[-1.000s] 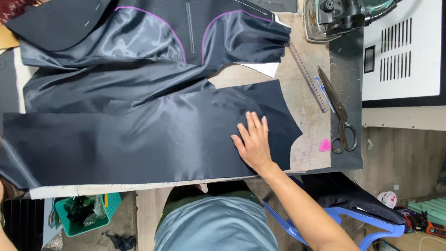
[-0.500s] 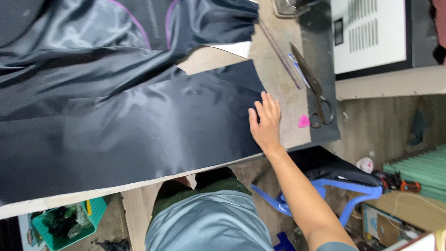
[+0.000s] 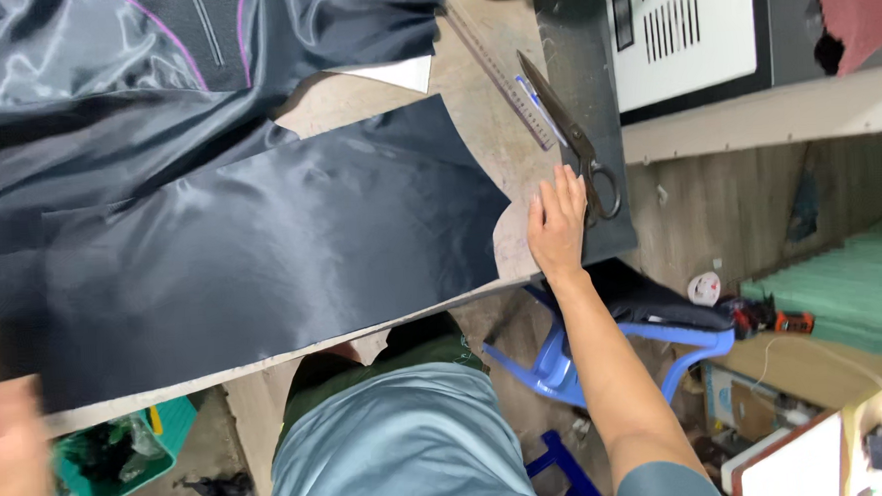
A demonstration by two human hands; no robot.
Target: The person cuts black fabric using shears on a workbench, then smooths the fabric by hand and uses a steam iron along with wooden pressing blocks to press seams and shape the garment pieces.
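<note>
I have my right hand (image 3: 557,225) lying flat and open on the worktable (image 3: 473,78), fingers stretched out, gripping nothing; its fingertips sit just beside the handles of the dark tailor's scissors (image 3: 575,143), which lie next to a ruler (image 3: 498,72). The cut panel of shiny black lining fabric (image 3: 263,256) is spread across the table to the left of that hand, close to it but apart. My left hand (image 3: 12,460) is a blur at the lower left edge, near the fabric's corner; I cannot tell its grip.
</note>
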